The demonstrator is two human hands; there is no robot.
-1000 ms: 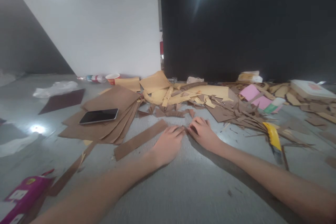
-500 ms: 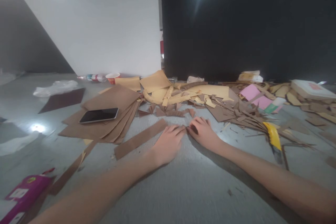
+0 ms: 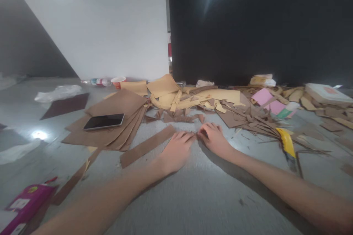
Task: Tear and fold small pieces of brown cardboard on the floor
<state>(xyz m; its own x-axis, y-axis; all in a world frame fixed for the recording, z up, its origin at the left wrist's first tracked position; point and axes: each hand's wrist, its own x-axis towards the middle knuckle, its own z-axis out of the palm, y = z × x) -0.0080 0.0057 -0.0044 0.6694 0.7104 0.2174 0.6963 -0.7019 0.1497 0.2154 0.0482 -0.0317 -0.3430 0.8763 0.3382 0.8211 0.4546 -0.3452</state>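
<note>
My left hand (image 3: 178,151) rests low on the grey surface, its fingers pressed together and pointing right. Facing it, my right hand (image 3: 215,140) is curled in a pinch, with its fingertips almost meeting those of the left. A small dark brown bit shows between the fingertips, too small and covered to name. Beside my left hand lies a flat brown paper strip (image 3: 147,146). Just beyond both hands are a crumpled brown paper piece (image 3: 182,118) and torn scraps.
A phone (image 3: 104,121) lies on stacked brown sheets (image 3: 91,138) at left. Yellow and brown scraps spread along the back. A yellow-handled cutter (image 3: 287,145) is at right, a purple packet (image 3: 31,200) at lower left. Behind stand a white panel (image 3: 118,25) and a black panel (image 3: 259,25).
My right hand's fingers have shifted slightly at the fingertips. My left hand stays nearly where it was, and the surrounding things look the same.
</note>
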